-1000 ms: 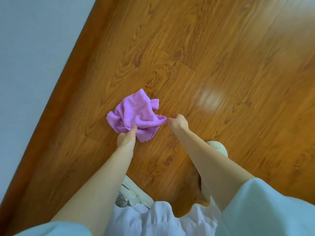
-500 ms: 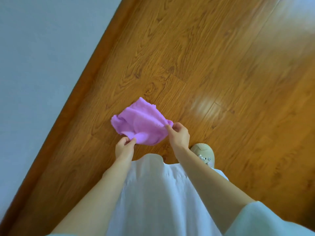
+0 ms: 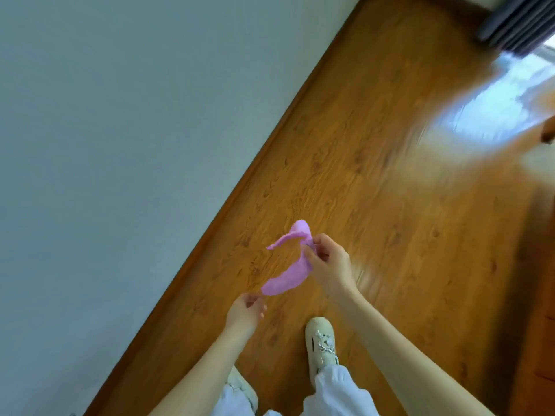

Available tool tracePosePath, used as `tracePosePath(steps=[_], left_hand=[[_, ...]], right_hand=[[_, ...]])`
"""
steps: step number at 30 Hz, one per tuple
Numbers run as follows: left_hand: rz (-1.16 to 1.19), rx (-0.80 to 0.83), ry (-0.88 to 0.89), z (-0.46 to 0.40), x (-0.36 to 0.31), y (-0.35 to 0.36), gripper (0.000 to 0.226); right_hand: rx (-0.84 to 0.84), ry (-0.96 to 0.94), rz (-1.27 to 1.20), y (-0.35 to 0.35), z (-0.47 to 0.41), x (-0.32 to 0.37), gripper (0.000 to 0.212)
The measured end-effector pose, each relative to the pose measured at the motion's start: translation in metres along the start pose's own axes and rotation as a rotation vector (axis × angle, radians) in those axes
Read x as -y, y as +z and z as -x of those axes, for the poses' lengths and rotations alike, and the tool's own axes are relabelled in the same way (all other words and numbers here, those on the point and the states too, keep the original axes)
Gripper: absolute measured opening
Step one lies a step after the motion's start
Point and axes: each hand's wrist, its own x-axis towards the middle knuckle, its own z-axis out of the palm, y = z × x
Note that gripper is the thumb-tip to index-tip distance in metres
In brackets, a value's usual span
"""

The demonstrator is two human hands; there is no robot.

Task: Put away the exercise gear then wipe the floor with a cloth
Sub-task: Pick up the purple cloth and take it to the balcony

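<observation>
Two bare hands work above the glossy orange-brown wooden floor [image 3: 375,205] — the right hand [image 3: 327,262] pinches a crumpled purple cloth [image 3: 288,274] held in the air, while the left hand [image 3: 244,310] hangs loosely curled just below its lower end — touching it or not, unclear.

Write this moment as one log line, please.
right hand: pinching purple cloth | left hand: open, just below cloth | floor: wood

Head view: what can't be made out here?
- Left hand: motion blur hides whether it touches the cloth.
- Left shoe: mostly behind the left arm.
- Dark ribbed thing: cut by the top edge.
- Floor at right: glare and blur.
</observation>
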Motion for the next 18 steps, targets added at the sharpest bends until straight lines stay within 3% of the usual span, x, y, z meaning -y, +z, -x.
tracePosePath(steps=[5, 8, 12, 18], left_hand=[[-0.225, -0.055, 0.499, 0.104, -0.15, -0.036, 0.013], [-0.273, -0.044, 0.727, 0.166, -0.232, -0.054, 0.015], [-0.327, 0.048, 0.912, 0.254, -0.313, -0.052, 0.021], [-0.313, 0.158, 1.094, 0.314, -0.372, -0.02, 0.021]], right_hand=[[-0.006, -0.214, 0.189, -0.099, 0.046, 0.133, 0.026], [-0.114, -0.31, 0.269, -0.156, 0.067, 0.201, 0.016], [-0.272, -0.418, 0.299, -0.232, 0.107, 0.271, 0.008], [-0.39, -0.531, 0.421, -0.316, 0.122, 0.308, 0.01]])
